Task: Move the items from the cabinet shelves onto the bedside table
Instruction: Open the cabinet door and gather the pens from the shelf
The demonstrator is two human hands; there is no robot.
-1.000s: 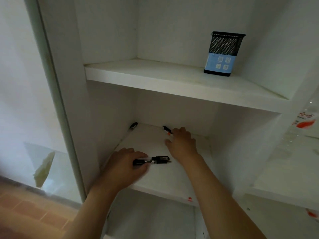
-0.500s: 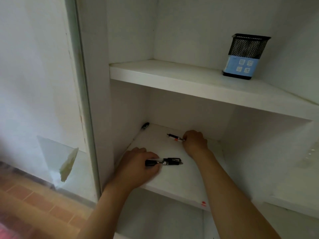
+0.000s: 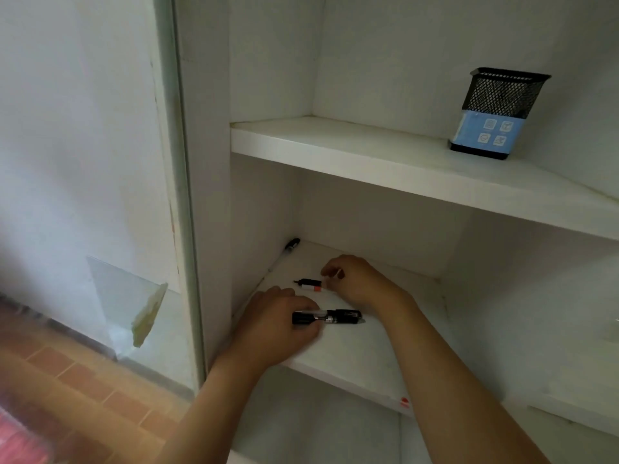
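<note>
- Your left hand (image 3: 278, 324) lies on the lower shelf (image 3: 361, 353) near its front edge, fingers curled round a bundle of black pens (image 3: 326, 318); the pen ends stick out to the right of your fingers
- Your right hand (image 3: 358, 283) sits further back on the same shelf, fingers bent, its tips pinching the clear end of a small pen (image 3: 310, 285) with a black tip and a red-and-white band
- That small pen lies flat on the shelf, pointing left, just behind your left hand and apart from the bundle
- A further pen (image 3: 284, 254) with a black cap rests along the left inner wall at the back corner of the lower shelf, well apart from both hands and touched by neither grip
- On the upper shelf (image 3: 351, 149), far to the right, a black mesh pen holder (image 3: 495, 112) with a blue label stands upright, well above both hands
- Left of the cabinet you can see a white wall (image 3: 73, 128) and a reddish tiled floor (image 3: 73, 396)
</note>
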